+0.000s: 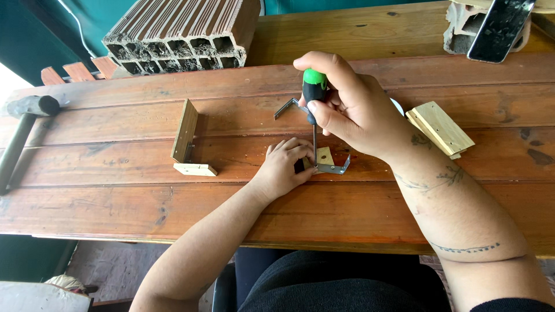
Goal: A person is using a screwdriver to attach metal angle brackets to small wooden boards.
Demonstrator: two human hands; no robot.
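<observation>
Left hand (286, 164) pins bracket (333, 168); right hand (347, 104) grips screwdriver (314, 92)

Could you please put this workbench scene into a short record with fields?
Surface: wooden table
Right hand: grips a screwdriver with a green and black handle, upright, tip down at a metal angle bracket
Left hand: presses down beside a small wood block under the bracket
Second bracket: behind the screwdriver
Left side: L-shaped wood assembly, hammer
Right side: stacked wood pieces
Back: hollow clay brick, phone
</observation>
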